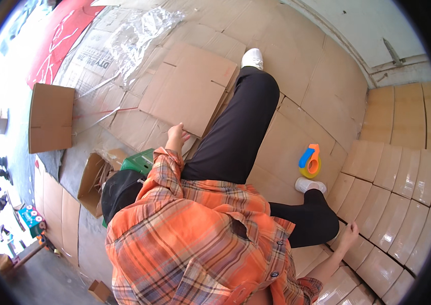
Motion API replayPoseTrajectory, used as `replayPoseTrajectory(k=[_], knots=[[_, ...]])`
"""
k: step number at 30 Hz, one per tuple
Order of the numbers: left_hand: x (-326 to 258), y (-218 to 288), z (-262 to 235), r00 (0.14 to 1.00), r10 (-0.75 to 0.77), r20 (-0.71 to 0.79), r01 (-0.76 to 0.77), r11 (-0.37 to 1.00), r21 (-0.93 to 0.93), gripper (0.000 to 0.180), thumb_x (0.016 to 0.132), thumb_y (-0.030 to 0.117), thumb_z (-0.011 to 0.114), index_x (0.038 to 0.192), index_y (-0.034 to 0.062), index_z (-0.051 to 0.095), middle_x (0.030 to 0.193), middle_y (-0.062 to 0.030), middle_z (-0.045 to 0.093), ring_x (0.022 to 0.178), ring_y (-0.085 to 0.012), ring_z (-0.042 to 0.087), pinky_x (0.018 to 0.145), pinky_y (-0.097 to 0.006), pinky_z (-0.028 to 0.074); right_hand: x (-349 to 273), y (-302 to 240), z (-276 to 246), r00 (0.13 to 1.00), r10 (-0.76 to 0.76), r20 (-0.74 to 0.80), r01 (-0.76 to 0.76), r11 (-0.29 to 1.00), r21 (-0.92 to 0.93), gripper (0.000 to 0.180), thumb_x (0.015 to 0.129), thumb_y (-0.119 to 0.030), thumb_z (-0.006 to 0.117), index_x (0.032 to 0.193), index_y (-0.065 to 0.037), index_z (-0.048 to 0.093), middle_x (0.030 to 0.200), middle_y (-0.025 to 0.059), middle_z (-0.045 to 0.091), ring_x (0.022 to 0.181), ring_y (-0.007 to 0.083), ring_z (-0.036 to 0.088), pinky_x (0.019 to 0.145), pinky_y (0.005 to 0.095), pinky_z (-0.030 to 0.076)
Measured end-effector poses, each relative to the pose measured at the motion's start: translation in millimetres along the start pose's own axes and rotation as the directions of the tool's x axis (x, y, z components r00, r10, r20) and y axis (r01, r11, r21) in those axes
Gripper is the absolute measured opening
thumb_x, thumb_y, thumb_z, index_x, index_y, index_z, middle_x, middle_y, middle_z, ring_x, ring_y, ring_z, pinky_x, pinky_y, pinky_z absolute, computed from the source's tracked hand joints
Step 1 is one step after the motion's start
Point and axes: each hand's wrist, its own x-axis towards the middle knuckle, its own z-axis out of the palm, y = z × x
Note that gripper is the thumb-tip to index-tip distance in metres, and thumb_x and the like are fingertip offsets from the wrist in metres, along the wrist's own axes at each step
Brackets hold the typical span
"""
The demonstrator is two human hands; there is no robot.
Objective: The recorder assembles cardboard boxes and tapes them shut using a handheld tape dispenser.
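While the left hand (176, 136) is at the flattened, rectangular brown cardboard carton (190, 91), even edge support should limit bending; I cannot tell its grip, nor that of the right hand (348, 236).

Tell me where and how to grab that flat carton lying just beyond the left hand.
The flat carton is probably best taken by its near edge, coming from the person's side, where the left hand is: fingers beneath, thumb on top. It lies broad and flat, offering only thin edges to pinch, and the dark-trousered left leg crowds its right side.
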Motion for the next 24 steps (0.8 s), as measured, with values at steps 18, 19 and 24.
replayPoseTrajectory(k=[18,19,24], knots=[[-43.5,97.5,37.8,0.831,0.489,0.265,-0.425,0.866,-0.264,0.046,0.09,0.02,0.062,0.131,0.0042,0.047,0.113,-0.0112,0.061,0.097,-0.0268,0.063,0.077,-0.045,0.057,-18.2,39.6,8.7,0.991,0.131,0.01,-0.13,0.966,0.224,0.024,0.09,-0.011,0.059,0.109,0.002,0.065,0.103,0.0156,0.067,0.097,0.0246,0.063,0.087,0.0342,0.048],[-59.3,119.6,45.4,0.804,0.544,0.239,-0.49,0.835,-0.25,0.045,0.09,0.018,0.061,0.13,0.0034,0.048,0.112,-0.0116,0.061,0.097,-0.0266,0.063,0.076,-0.043,0.056,-14.1,33.0,6.8,0.994,0.11,-0.016,-0.103,0.968,0.228,0.024,0.09,-0.012,0.06,0.108,0.002,0.065,0.104,0.0151,0.067,0.098,0.0241,0.063,0.088,0.0341,0.048],[-141.8,198.8,87.2,0.339,0.908,0.245,-0.921,0.374,-0.11,0.025,0.09,0.013,0.056,0.109,-0.0022,0.062,0.101,-0.014,0.065,0.088,-0.023,0.061,0.07,-0.035,0.051,7.3,-32.5,-3.7,0.993,0.101,-0.059,-0.08,0.953,0.293,0.026,0.09,-0.015,0.062,0.111,0.0,0.065,0.106,0.0109,0.066,0.099,0.0193,0.061,0.09,0.0304,0.045]])
